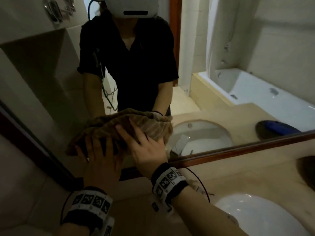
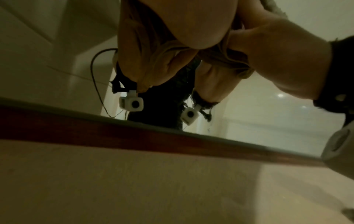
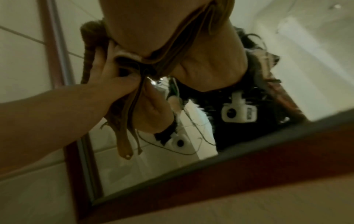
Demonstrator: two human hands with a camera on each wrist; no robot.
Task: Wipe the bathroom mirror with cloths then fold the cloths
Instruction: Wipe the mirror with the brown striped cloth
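Observation:
A brown cloth (image 1: pixel 105 123) lies bunched against the lower left of the bathroom mirror (image 1: pixel 213 48). My left hand (image 1: pixel 100 155) presses its left part with fingers spread flat. My right hand (image 1: pixel 146 147) presses the striped right part, fingers also straight and spread. The two hands sit side by side, just above the dark wooden frame (image 1: pixel 238 148). In the left wrist view the cloth (image 2: pixel 168 47) is squeezed between my palm (image 2: pixel 191 22) and the glass. In the right wrist view a cloth edge (image 3: pixel 124 136) hangs below the left hand (image 3: pixel 103 68).
A beige counter (image 1: pixel 238 176) with a white sink basin (image 1: pixel 255 217) runs under the mirror to the right. A dark object (image 1: pixel 306 169) sits at the counter's right edge. A tiled wall (image 1: pixel 17 167) stands to the left. The glass reflects a person and a bathtub.

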